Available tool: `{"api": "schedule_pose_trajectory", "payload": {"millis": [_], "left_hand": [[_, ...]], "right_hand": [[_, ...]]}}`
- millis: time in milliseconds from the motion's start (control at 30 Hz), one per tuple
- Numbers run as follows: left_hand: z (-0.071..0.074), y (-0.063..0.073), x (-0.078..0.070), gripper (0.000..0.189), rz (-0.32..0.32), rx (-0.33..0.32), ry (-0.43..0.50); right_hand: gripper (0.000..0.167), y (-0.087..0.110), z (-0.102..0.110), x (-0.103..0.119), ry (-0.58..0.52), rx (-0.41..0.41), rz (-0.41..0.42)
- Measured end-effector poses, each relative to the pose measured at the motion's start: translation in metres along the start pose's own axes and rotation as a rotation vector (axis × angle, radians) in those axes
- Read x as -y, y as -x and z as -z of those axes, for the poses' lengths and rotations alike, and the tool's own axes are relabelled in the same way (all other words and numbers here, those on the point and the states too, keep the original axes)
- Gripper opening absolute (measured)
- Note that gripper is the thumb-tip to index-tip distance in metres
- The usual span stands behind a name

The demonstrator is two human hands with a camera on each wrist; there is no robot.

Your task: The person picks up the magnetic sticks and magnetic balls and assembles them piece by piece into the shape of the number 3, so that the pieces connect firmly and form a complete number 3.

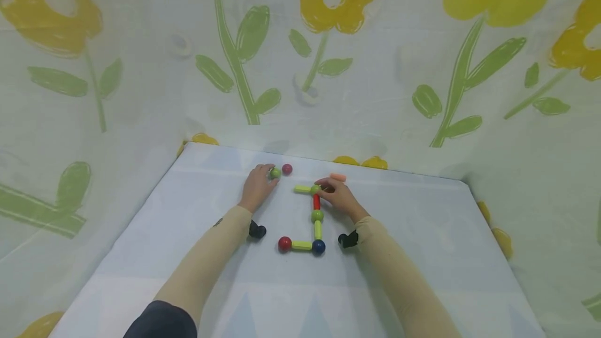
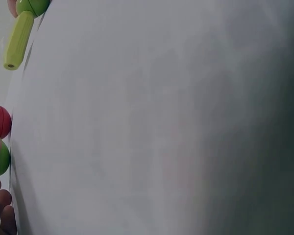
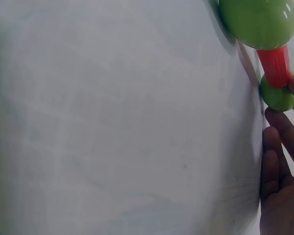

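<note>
At the back of the table my left hand (image 1: pixel 257 186) grips a loose green ball (image 1: pixel 275 173) between thumb and fingers, beside a loose red ball (image 1: pixel 287 169). My right hand (image 1: pixel 341 197) pinches the green ball (image 1: pixel 315 190) at the far corner of a chain of balls and rods. From that corner a yellow-green rod (image 1: pixel 302 189) sticks out leftward, and a red rod (image 1: pixel 316 202) runs toward me to another green ball (image 1: pixel 317 216). A second yellow-green rod (image 1: pixel 317 230) leads on to a dark blue ball (image 1: pixel 319 246). Another such rod (image 1: pixel 302 245) joins it to a red ball (image 1: pixel 284 244).
An orange rod (image 1: pixel 338 177) lies just behind my right hand. Flower-print cloth (image 1: pixel 375 93) hangs behind the table and along its sides. Dark wrist cameras (image 1: pixel 257 230) stick out inward from both sleeves, close over the white tabletop (image 1: pixel 422 254).
</note>
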State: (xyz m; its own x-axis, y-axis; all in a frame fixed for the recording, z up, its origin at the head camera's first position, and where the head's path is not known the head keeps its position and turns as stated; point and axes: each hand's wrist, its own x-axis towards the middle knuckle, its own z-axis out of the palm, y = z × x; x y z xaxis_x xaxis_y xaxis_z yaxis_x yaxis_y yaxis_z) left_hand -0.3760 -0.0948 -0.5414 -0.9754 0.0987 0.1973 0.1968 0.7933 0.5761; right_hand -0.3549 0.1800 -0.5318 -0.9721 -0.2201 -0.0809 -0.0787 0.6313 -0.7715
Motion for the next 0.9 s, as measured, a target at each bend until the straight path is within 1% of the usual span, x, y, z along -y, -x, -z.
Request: {"api": "schedule_pose_trajectory", "payload": {"millis": [233, 367, 567, 767, 900], "left_hand": [[0.000, 0.002, 0.000, 0.039, 0.015, -0.013, 0.015], [0.000, 0.005, -0.002, 0.038, 0.020, -0.005, 0.056], [-0.004, 0.012, -0.007, 0.039, -0.001, 0.031, 0.093], [-0.006, 0.022, -0.015, 0.038, -0.026, 0.082, 0.178], [-0.007, 0.027, -0.019, 0.039, -0.034, 0.103, 0.190]], "right_hand": [[0.032, 0.002, -0.001, 0.005, -0.002, 0.007, 0.019], [0.032, 0.003, 0.000, 0.005, -0.010, 0.011, 0.020], [0.032, 0.003, 0.001, 0.003, -0.009, 0.010, 0.007], [0.032, 0.004, 0.003, 0.003, -0.004, 0.011, 0.005], [0.032, 0.004, 0.003, 0.004, 0.005, 0.018, -0.007]]}}
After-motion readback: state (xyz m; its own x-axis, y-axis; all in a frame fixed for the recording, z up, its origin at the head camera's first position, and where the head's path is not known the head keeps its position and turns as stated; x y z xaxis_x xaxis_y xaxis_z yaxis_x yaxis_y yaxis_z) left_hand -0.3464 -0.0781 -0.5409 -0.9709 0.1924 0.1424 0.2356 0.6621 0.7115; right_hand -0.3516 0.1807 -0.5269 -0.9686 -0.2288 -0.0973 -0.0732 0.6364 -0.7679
